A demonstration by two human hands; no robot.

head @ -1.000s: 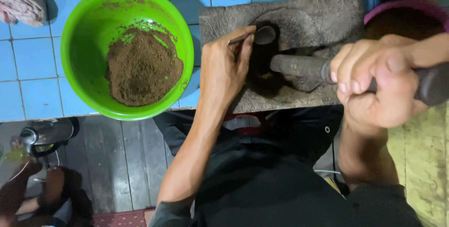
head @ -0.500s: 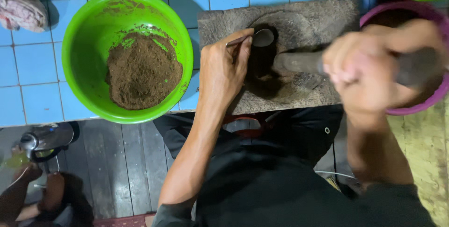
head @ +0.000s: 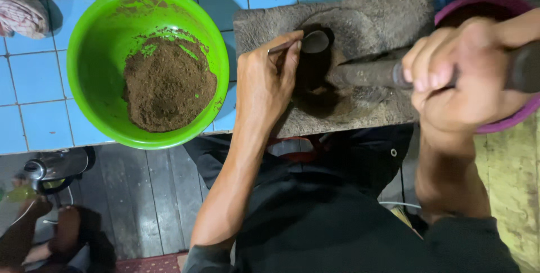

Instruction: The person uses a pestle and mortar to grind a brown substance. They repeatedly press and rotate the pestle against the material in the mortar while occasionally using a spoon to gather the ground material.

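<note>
From the head camera, the left hand (head: 264, 84) pinches a spoon (head: 306, 42) over the stone slab (head: 365, 19). The right hand (head: 467, 73) grips a stone roller (head: 365, 73) lying across the slab. A green bowl (head: 93, 36) of brown powder (head: 166, 87) sits beside it on blue tiles (head: 34, 76).

Purple bowl (head: 509, 121) cut off — pestle (head: 365, 73) end (dark) hidden.

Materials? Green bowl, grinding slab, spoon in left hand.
Green bowl: looks like plastic, glossy, uniformly bright, thin rim. Grinding slab: likely stone, grey, rough, matte, pitted. Spoon in the left hand: probably metal, grey with a dull sheen; partly hidden, so unsure.
</note>
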